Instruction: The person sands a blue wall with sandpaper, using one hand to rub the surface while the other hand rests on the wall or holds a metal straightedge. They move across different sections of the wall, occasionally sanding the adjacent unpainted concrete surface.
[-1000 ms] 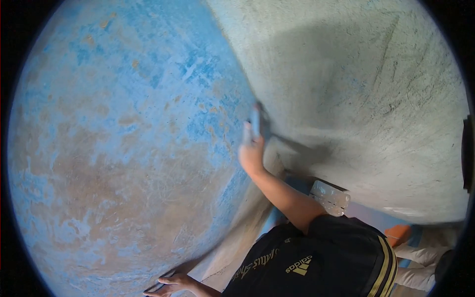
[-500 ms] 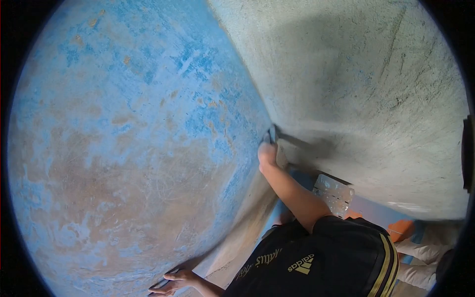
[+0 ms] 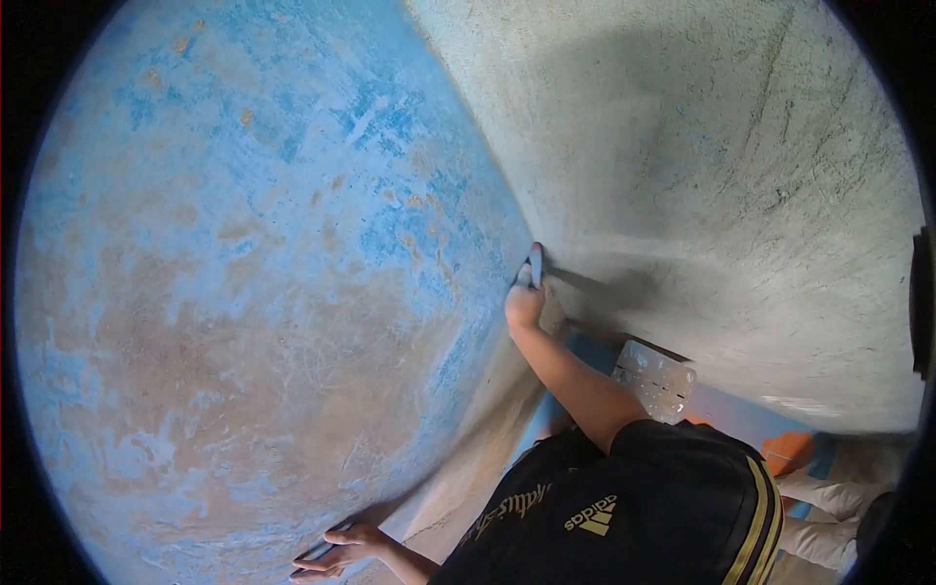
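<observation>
My right hand [image 3: 525, 304] reaches up to the seam where a worn blue wall [image 3: 292, 234] meets a rough grey-green wall [image 3: 682, 156]. Its fingers are closed round a small blue-grey piece [image 3: 535, 263] whose kind I cannot make out. The piece lies against the blue side of the corner. Lower down, my left hand [image 3: 346, 553] rests against the bottom of the blue wall, thumb and fingers pinched round a dark flat piece [image 3: 317, 556]. Much of that piece is hidden by the fingers.
A paint-spattered board [image 3: 655, 380] stands below my right forearm. Beyond the black shirt [image 3: 624, 517] are an orange object [image 3: 788, 453] and beige trouser legs [image 3: 824, 522]. A dark object [image 3: 919, 302] juts in at the right edge.
My right hand has shifted very slightly along the corner and looks less blurred. My left hand has barely moved.
</observation>
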{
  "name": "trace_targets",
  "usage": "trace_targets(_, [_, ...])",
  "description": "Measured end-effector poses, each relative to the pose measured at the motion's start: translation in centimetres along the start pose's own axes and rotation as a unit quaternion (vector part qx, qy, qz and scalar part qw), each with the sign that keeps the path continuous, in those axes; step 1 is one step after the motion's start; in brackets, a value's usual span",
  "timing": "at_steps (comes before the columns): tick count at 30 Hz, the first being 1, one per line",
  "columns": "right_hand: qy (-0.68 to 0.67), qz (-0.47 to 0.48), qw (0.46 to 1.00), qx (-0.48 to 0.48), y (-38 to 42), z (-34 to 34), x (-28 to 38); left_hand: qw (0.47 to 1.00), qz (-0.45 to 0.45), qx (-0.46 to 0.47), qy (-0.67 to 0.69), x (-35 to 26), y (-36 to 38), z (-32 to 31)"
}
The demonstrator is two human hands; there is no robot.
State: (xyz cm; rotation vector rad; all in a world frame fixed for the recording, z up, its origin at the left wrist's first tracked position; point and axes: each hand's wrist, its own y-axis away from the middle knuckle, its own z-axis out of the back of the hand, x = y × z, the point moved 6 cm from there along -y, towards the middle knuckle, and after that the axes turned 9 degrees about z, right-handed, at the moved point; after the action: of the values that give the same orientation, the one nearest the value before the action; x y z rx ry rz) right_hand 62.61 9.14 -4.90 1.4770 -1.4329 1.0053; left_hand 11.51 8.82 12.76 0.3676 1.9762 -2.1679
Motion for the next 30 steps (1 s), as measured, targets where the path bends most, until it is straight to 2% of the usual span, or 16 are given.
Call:
trace_targets(2, [0.006, -0.107, 0.994, -0.006, 0.2, 0.0, 0.9, 1.000, 0.001, -0.004, 0.001, -0.3, 0.0, -0.2])
trace_targets(3, [-0.018, -0.076, 0.997, 0.011, 0.2, -1.1, 3.2, 1.000, 0.003, -0.004, 0.002, -0.4, 0.1, -0.1])
trace_targets(4, [-0.059, 0.047, 0.996, 0.045, -0.1, -2.8, 8.3, 1.000, 0.004, -0.002, 0.004, -0.5, 0.1, 0.0])
trace_targets(6, [-0.072, 0.317, 0.938, 0.117, 0.9, -5.3, 18.1, 1.000, 0.005, -0.003, 0.005, -0.5, 0.2, -0.1])
trace_targets(8, [0.048, 0.465, 0.875, 0.124, 2.3, -6.9, 22.1, 1.000, 0.004, -0.001, 0.006, -0.4, 0.2, -0.1])
trace_targets(11, [0.080, 0.495, 0.856, 0.125, 0.8, -6.6, 18.2, 1.000, -0.003, -0.001, 0.002, -0.4, -0.1, -0.2])
trace_targets(13, [0.071, 0.437, 0.890, 0.113, -0.5, -3.4, 11.0, 1.000, -0.005, -0.003, -0.007, -0.5, 0.1, 0.0])
trace_targets(15, [0.123, 0.081, 0.980, 0.135, -1.9, 0.2, 1.6, 1.000, -0.008, -0.007, -0.003, -0.9, 0.2, 0.0])
trace_targets(16, [0.157, -0.089, 0.973, 0.142, -1.4, 2.3, -3.0, 1.000, -0.014, -0.007, -0.002, -0.8, 0.0, 0.1])
trace_targets(18, [0.145, -0.129, 0.970, 0.147, -1.4, 2.2, -1.8, 1.000, -0.014, -0.004, -0.004, -0.7, 0.0, 0.1])
trace_targets(20, [0.033, 0.055, 0.996, 0.058, -0.4, -1.0, 1.7, 1.000, -0.010, -0.004, -0.007, -0.7, 0.1, 0.0])
trace_targets(21, [0.032, 0.175, 0.980, 0.084, -0.2, -2.9, 7.6, 1.000, -0.009, -0.003, -0.009, -0.5, 0.1, -0.1])
trace_targets(23, [0.012, 0.411, 0.902, 0.133, 1.3, -6.6, 19.1, 1.000, -0.013, 0.000, -0.013, -0.2, 0.1, 0.0])
trace_targets(26, [0.055, 0.464, 0.872, 0.148, 1.9, -8.4, 23.1, 1.000, -0.025, -0.001, -0.010, -0.2, 0.2, -0.1])
trace_targets(28, [0.100, 0.471, 0.866, 0.131, 0.9, -7.7, 20.5, 0.999, -0.030, -0.002, -0.010, -0.5, 0.5, 0.1])
trace_targets(30, [0.072, 0.395, 0.909, 0.109, 0.1, -4.8, 13.7, 1.000, -0.028, -0.006, -0.009, -0.6, 0.5, -0.1])
